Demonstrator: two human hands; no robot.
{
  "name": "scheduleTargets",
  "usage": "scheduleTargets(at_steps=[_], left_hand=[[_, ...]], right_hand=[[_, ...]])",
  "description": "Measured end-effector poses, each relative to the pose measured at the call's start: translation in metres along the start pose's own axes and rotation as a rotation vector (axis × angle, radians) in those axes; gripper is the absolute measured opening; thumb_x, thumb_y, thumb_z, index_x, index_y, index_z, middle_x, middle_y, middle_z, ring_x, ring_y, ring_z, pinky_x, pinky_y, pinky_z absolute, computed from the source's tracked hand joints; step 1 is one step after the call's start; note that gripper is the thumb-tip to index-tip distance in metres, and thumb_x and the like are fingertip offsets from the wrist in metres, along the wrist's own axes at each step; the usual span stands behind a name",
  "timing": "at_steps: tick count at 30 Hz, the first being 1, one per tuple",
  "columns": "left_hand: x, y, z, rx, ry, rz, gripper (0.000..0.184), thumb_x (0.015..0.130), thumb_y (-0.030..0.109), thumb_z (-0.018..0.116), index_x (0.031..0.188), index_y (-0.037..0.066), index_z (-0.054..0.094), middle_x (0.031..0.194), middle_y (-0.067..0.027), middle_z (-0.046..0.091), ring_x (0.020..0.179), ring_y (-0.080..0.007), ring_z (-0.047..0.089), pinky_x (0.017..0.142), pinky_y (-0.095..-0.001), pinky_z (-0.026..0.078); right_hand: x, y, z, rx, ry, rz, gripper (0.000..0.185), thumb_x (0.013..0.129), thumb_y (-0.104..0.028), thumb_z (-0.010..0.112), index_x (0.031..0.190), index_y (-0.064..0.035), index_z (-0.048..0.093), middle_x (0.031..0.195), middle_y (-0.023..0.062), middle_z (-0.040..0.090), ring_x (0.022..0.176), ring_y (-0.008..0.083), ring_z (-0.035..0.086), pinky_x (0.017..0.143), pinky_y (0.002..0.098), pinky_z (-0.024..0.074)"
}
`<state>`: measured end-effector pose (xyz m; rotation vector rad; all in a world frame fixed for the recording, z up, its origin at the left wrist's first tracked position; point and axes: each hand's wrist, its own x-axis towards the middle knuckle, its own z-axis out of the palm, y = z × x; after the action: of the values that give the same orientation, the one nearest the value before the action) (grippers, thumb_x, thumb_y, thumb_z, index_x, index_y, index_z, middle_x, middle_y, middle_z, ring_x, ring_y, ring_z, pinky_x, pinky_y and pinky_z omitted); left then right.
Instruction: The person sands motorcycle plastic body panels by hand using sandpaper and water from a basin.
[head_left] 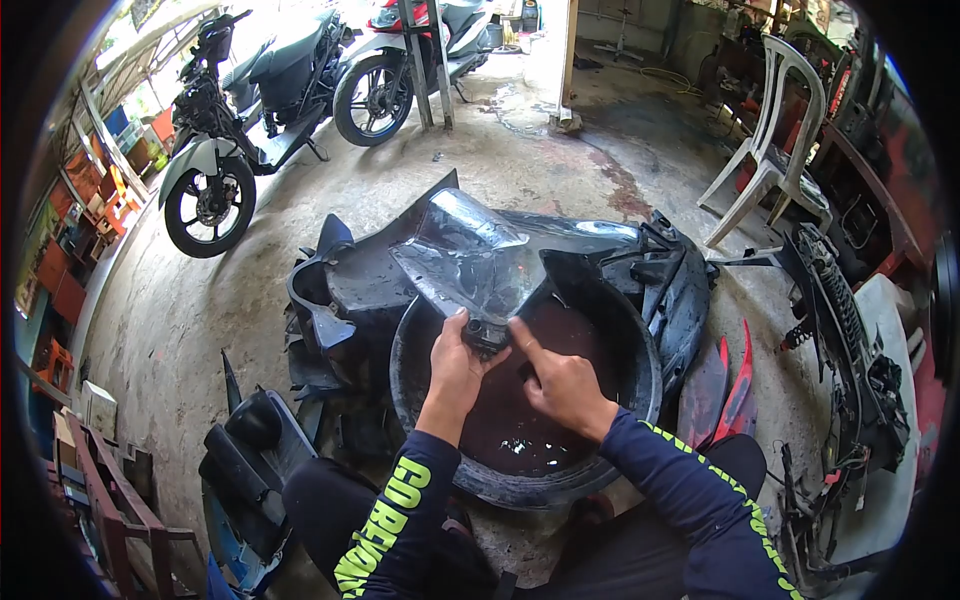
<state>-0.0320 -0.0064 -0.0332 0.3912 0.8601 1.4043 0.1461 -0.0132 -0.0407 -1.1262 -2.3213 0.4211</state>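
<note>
A glossy, wet-looking grey motorcycle panel (480, 265), wide at the top and narrowing downward, tilts over a round black tub (402, 400). My left hand (455, 370) grips its narrow lower end, thumb on the near side, beside a dark fitting (488, 336). With its index finger stretched out, my right hand (565, 385) touches or nearly touches the panel's lower right edge; its other fingers curl in, and I see nothing in them. Dark reddish-brown liquid (540, 400) with some foam lies in the tub below both hands.
Dark body panels (360, 270) lie behind and around the tub. Red-and-black pieces (735, 385) are at its right, with black parts (255, 450) at the left. A plastic chair (775, 150) and a stripped frame (850, 370) stand right. Two scooters (270, 100) are parked behind.
</note>
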Motion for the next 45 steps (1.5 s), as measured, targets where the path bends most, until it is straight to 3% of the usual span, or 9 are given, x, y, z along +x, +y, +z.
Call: scheduleTargets(at_steps=[9,17,30,33,35,38,40,43,45], left_hand=[[-0.002,-0.004,0.0,0.087,0.027,-0.013,0.039,0.098,0.034,0.042,0.113,0.0,0.056,0.105,-0.0131,0.068,0.091,-0.0269,0.07,0.077,-0.0405,0.058],[-0.001,-0.008,-0.006,0.134,0.013,-0.039,0.044,0.099,0.037,0.039,0.123,0.004,0.053,0.112,-0.012,0.068,0.099,-0.0269,0.069,0.08,-0.0384,0.055],[0.004,-0.02,-0.011,0.034,0.068,-0.028,0.036,0.097,0.035,0.049,0.119,0.008,0.056,0.105,-0.0069,0.068,0.093,-0.0233,0.067,0.08,-0.0396,0.052],[0.005,-0.026,-0.013,0.139,0.106,0.069,0.03,0.095,0.027,0.058,0.118,0.009,0.055,0.099,-0.005,0.066,0.09,-0.0184,0.065,0.074,-0.0363,0.052],[-0.004,-0.03,0.001,0.221,0.418,0.192,0.028,0.095,0.02,0.06,0.119,0.009,0.055,0.1,-0.0046,0.063,0.089,-0.0138,0.063,0.069,-0.0327,0.05],[-0.005,-0.033,-0.007,0.425,0.2,0.304,0.03,0.095,0.02,0.06,0.122,0.008,0.056,0.104,-0.005,0.062,0.087,-0.0133,0.062,0.068,-0.0314,0.049],[0.012,-0.038,-0.031,0.649,0.04,0.26,0.033,0.098,0.027,0.055,0.125,0.008,0.056,0.109,-0.0053,0.061,0.088,-0.0145,0.061,0.068,-0.0306,0.048],[-0.008,-0.018,-0.009,0.099,-0.012,-0.188,0.046,0.102,0.043,0.04,0.123,0.006,0.057,0.11,-0.0059,0.061,0.094,-0.0144,0.058,0.072,-0.0289,0.048],[-0.005,-0.02,-0.01,0.07,-0.001,-0.134,0.044,0.102,0.042,0.043,0.121,0.006,0.058,0.106,-0.0056,0.062,0.091,-0.0146,0.06,0.073,-0.0302,0.05]], right_hand=[[0.028,0.049,-0.006,-0.163,-0.043,0.319,0.094,0.07,-0.012,0.061,0.155,-0.0163,0.022,0.071,0.0264,0.065,0.068,0.0446,0.066,0.07,0.0538,0.0548],[0.028,0.044,-0.001,-0.135,-0.063,0.261,0.092,0.071,-0.013,0.061,0.153,-0.0044,0.023,0.068,0.027,0.063,0.066,0.0438,0.066,0.071,0.0532,0.0542],[0.01,0.012,-0.001,-0.019,-0.07,0.103,0.083,0.073,-0.014,0.059,0.15,-0.002,0.031,0.074,0.0222,0.066,0.069,0.0407,0.067,0.07,0.0501,0.0545],[0.016,0.002,-0.014,0.009,0.106,0.039,0.06,0.078,-0.01,0.06,0.136,0.0,0.047,0.083,0.0205,0.068,0.073,0.0403,0.067,0.071,0.0491,0.0543],[0.024,-0.006,-0.026,0.065,0.29,0.03,0.036,0.083,-0.002,0.059,0.119,-0.0005,0.057,0.096,0.0186,0.068,0.084,0.0382,0.067,0.075,0.0466,0.0538],[0.033,-0.013,-0.022,0.095,0.409,-0.092,0.032,0.086,-0.002,0.059,0.117,-0.0005,0.059,0.102,0.0203,0.067,0.092,0.0364,0.066,0.081,0.0417,0.0536],[0.035,-0.021,-0.015,0.197,0.386,-0.07,0.031,0.086,0.0,0.058,0.116,-0.0019,0.062,0.107,0.0195,0.065,0.099,0.0369,0.065,0.083,0.0416,0.0528],[0.034,-0.014,0.012,0.352,0.349,-0.075,0.027,0.082,0.005,0.062,0.104,-0.0058,0.072,0.109,0.0133,0.064,0.1,0.038,0.063,0.084,0.0422,0.0524],[0.032,-0.007,0.02,0.273,0.325,-0.15,0.027,0.079,0.004,0.064,0.103,-0.006,0.073,0.107,0.0129,0.064,0.101,0.0367,0.063,0.085,0.0415,0.0522]])
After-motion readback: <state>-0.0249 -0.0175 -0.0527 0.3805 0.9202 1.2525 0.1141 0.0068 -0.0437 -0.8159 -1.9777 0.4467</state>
